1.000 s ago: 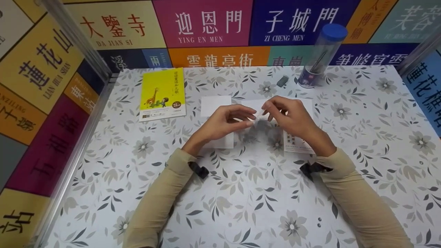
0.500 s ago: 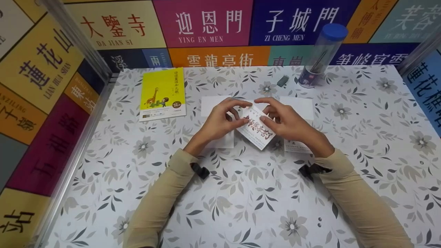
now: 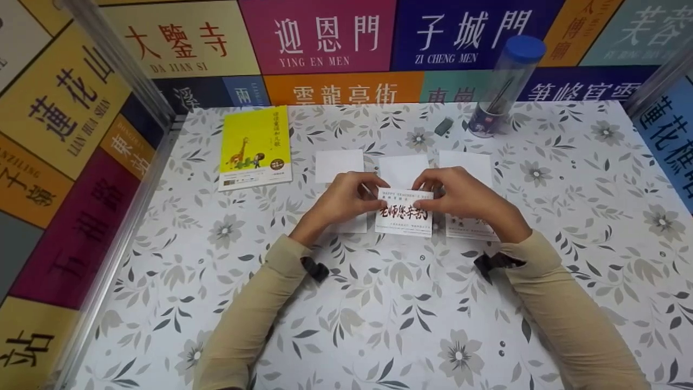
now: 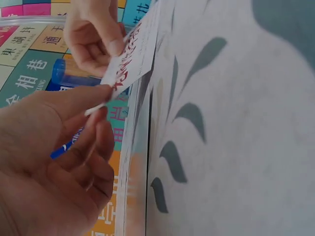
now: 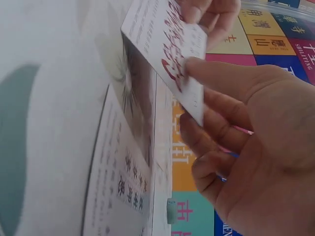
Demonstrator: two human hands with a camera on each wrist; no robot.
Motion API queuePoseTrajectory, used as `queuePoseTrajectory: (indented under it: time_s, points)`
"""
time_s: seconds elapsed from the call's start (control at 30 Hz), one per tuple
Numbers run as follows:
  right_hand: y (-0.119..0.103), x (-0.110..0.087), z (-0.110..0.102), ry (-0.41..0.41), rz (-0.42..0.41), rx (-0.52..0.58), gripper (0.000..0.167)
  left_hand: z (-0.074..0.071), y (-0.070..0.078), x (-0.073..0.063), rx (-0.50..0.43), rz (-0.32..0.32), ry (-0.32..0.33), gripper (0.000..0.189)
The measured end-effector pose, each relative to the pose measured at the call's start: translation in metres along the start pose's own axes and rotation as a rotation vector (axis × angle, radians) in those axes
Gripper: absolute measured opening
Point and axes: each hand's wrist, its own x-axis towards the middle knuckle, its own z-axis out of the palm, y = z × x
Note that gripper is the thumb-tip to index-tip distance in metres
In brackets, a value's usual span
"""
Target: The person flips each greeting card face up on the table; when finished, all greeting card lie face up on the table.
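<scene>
Both hands hold one white card (image 3: 403, 224) with dark red Chinese lettering, its print facing up. My left hand (image 3: 349, 197) pinches its left side, thumb on the printed face and fingers behind. On the opposite side, my right hand (image 3: 460, 192) pinches it the same way. In the left wrist view the card (image 4: 130, 61) slants, its near edge close over the table; the right wrist view shows a gap beneath the card (image 5: 165, 46). Another printed card (image 3: 470, 232) lies under the right wrist, partly covered. A blank white card (image 3: 346, 225) lies beside the left hand.
Behind the hands lie three blank white cards: left (image 3: 340, 165), middle (image 3: 403, 169) and right (image 3: 471, 162). A yellow book (image 3: 255, 146) lies at the back left. A grey-green eraser (image 3: 444, 127) and a clear blue-capped tube (image 3: 506, 89) are at the back right.
The card turned from edge-on to face up, first tilted cornerwise, then squared with the table. Both hands came slightly toward the body with it, and the middle blank card behind came into view.
</scene>
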Motion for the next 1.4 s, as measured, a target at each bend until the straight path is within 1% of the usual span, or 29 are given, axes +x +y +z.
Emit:
queuePoseTrajectory:
  time_s: [0.13, 0.23, 0.4, 0.53, 0.67, 0.9, 1.0, 1.1, 1.2, 1.33, 1.4]
  points:
    - [0.006, 0.0, 0.001, -0.036, 0.039, -0.017, 0.027, 0.001, 0.001, -0.002, 0.129, -0.022, -0.041, 0.035]
    - [0.008, 0.001, 0.003, -0.033, 0.043, -0.044, 0.027, 0.001, 0.003, -0.003, 0.2, -0.024, -0.082, 0.042]
    - [0.011, 0.002, 0.003, -0.007, 0.045, -0.082, 0.026, 0.002, 0.006, -0.003, 0.239, -0.028, -0.115, 0.046]
    - [0.013, 0.002, 0.002, -0.014, 0.05, -0.071, 0.027, 0.003, 0.006, -0.004, 0.269, -0.033, -0.128, 0.046]
    - [0.014, 0.002, 0.002, -0.017, 0.051, -0.059, 0.029, 0.004, 0.005, -0.005, 0.299, -0.036, -0.145, 0.05]
    - [0.014, 0.002, 0.001, -0.033, 0.07, -0.038, 0.04, 0.003, 0.005, -0.005, 0.328, -0.048, -0.147, 0.056]
    - [0.014, 0.002, 0.001, -0.035, 0.069, -0.036, 0.041, 0.003, 0.005, -0.005, 0.329, -0.046, -0.143, 0.057]
    - [0.013, 0.001, 0.001, -0.036, 0.054, -0.04, 0.042, 0.003, 0.004, -0.006, 0.321, -0.047, -0.14, 0.057]
    - [0.013, 0.0, 0.001, -0.034, 0.038, -0.05, 0.043, 0.002, 0.004, -0.006, 0.301, -0.05, -0.15, 0.057]
    - [0.012, 0.0, 0.001, -0.031, 0.03, -0.057, 0.043, -0.004, 0.005, -0.009, 0.272, -0.04, -0.153, 0.059]
    - [0.013, -0.001, 0.002, -0.033, 0.034, -0.056, 0.042, -0.008, 0.005, -0.012, 0.256, -0.026, -0.141, 0.058]
